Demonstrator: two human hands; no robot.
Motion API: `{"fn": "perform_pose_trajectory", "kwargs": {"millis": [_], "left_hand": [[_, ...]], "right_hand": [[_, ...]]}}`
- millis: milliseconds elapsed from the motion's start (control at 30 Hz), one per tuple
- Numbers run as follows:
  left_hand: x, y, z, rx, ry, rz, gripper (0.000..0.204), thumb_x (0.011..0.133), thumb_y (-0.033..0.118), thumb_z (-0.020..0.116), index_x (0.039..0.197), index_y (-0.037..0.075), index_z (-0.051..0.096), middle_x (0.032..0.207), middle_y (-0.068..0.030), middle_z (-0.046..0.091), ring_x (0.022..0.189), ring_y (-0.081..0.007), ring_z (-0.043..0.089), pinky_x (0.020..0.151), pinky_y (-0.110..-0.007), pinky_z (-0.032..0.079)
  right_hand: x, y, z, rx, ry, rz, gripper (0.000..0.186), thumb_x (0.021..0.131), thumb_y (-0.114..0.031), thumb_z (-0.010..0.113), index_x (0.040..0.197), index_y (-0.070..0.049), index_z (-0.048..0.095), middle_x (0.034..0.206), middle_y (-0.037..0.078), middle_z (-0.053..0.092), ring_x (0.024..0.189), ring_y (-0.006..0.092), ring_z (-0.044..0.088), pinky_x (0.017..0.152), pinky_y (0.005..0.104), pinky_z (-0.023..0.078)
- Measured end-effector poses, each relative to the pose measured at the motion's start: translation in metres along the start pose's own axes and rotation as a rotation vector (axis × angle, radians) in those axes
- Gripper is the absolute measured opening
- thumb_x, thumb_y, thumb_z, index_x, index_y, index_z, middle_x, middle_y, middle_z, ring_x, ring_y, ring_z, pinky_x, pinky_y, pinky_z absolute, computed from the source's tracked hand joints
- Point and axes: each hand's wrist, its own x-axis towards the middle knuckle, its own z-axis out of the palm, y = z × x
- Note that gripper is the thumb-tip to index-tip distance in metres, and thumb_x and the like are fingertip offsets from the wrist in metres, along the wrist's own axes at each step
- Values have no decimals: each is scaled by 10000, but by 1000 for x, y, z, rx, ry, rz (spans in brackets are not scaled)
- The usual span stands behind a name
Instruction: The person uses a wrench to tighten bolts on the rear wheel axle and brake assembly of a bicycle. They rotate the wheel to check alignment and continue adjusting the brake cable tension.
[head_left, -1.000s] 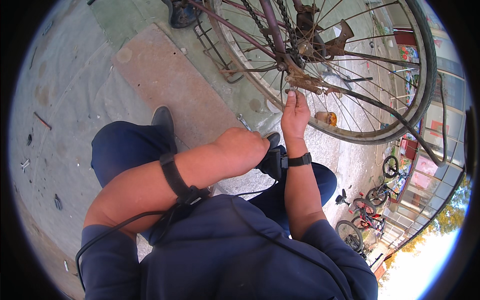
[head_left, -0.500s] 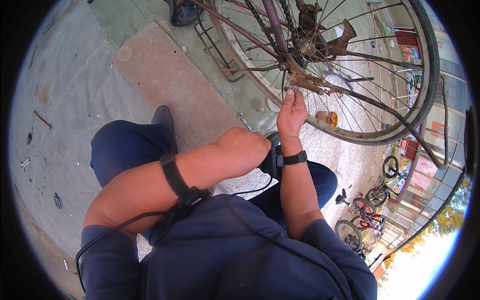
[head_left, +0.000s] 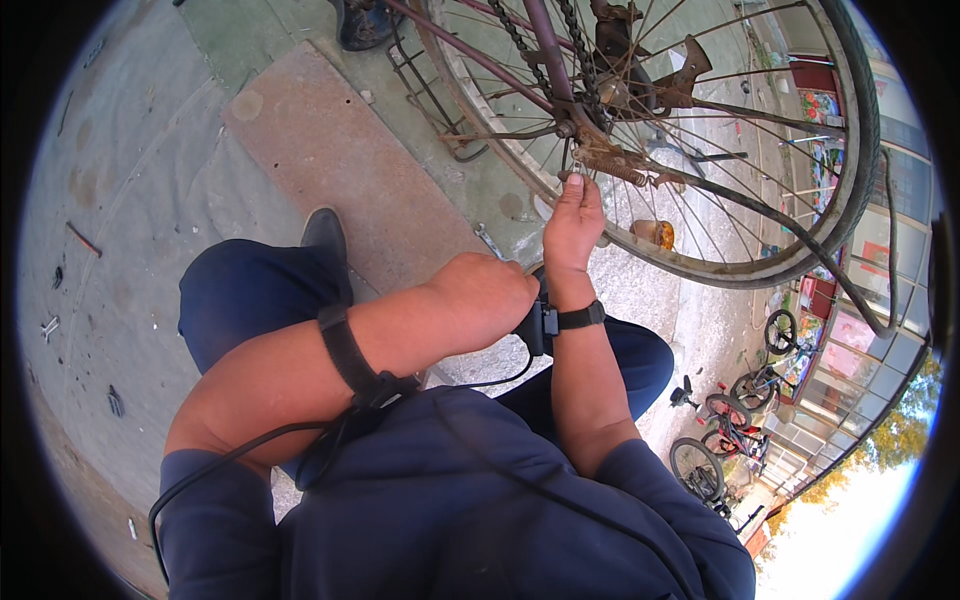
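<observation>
My left hand is closed in a fist, its back facing up. A silver tool end, looking like a wrench, sticks out past the fist; the rest is hidden. My right hand is raised to the bicycle's wheel hub, thumb and fingers pinched together. What they pinch, just under the rusty coil spring, is too small to make out. Around the hub are the spoked wheel, the chain and brown frame tubes. An amber reflector sits among the spokes, right of that hand.
A brown board lies on the floor ahead of my shoe. Loose tools and small parts are scattered at the left. A black cable runs along my left arm. Other bicycles stand at the right, near a building.
My right hand has shifted slightly left and up, still pinched below the spring. My left fist has stayed nearly in place.
</observation>
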Motion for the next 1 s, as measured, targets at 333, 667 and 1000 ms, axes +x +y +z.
{"fn": "perform_pose_trajectory", "kwargs": {"millis": [333, 667, 1000], "left_hand": [[1, -1, -1, 37, -3, 8, 173, 840, 109, 560, 944, 5, 651, 931, -164, 688, 896, -313, 694, 759, -421, 561], [2, -4, 8, 24, 44, 26, 154, 794, 95, 594, 924, 14, 614, 938, -167, 659, 857, -342, 687, 725, -436, 553], [1, -4, 5, 12, 44, 26, 149, 801, 96, 582, 915, 7, 617, 934, -174, 662, 853, -347, 687, 726, -440, 554]], "right_hand": [[15, -11, -26, 561, -219, 411, 236, 993, -264, 593, 937, -40, 645, 572, -68, 403, 449, 21, 300, 404, 213, 210], [34, -18, -52, 798, -522, 670, 294, 1025, -326, 509, 979, -43, 575, 547, -54, 329, 403, 65, 271, 391, 234, 215], [28, -5, -48, 364, -359, 307, 272, 1029, -276, 518, 992, -26, 621, 585, -59, 392, 470, 38, 287, 445, 214, 226]]}}
